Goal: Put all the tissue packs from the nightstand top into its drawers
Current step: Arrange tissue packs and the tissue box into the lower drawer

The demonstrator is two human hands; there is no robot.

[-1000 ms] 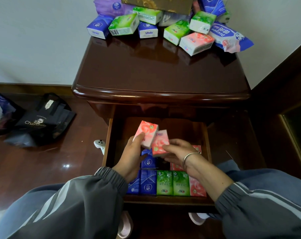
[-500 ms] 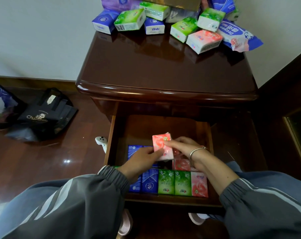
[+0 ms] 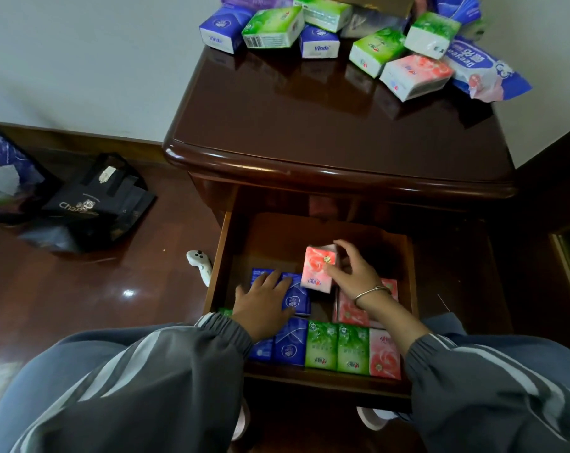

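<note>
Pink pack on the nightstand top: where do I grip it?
Come from the front: the pink pack shows its white near end to bare nightstand top. Fingers over the pink face, thumb on that end; green pack and blue packet crowd its flanks.

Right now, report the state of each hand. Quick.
Left hand: open, fingers flat on the blue packs in the drawer.
Right hand: closed, holding a pink tissue pack.

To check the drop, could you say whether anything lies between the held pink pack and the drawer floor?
Nothing visible: the gap under the pink pack looks bare; the left hand rests on blue packs beside it.
</note>
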